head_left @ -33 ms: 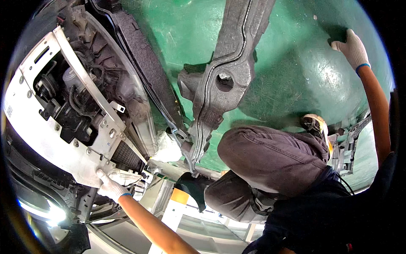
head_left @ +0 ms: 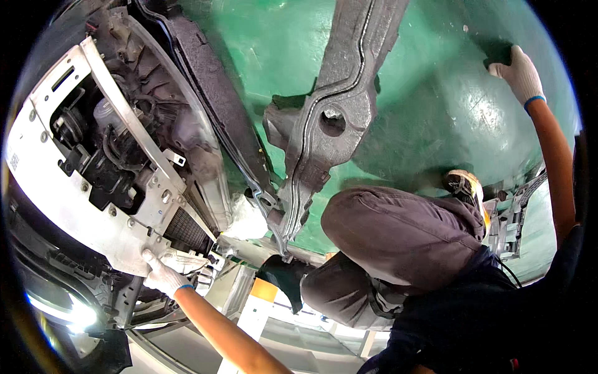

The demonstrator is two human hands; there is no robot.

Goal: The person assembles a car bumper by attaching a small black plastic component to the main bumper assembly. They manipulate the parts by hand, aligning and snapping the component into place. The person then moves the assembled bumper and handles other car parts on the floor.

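My left hand (head_left: pixel 166 277), in a white knit glove, is at the near edge of a white metal panel (head_left: pixel 87 221) on a vehicle's underside. Its thumb lies on the panel and the fingers go behind the edge, where they are partly hidden. Over at the far right, my right hand (head_left: pixel 522 78), also gloved in white, rests at the green floor (head_left: pixel 430 118) with the thumb spread from the fingers. Nothing shows in it. Through the panel's cut-out, dark mechanical parts (head_left: pixel 118 149) are visible.
A long grey moulded piece (head_left: pixel 324 124) with a round hole lies on the floor in front of my bent knee (head_left: pixel 398 237). Beside the vehicle runs a dark felt-like strip (head_left: pixel 218 106). A bright lamp (head_left: pixel 78 315) glows at lower left. Metal frame parts (head_left: pixel 514 212) stand at the right.
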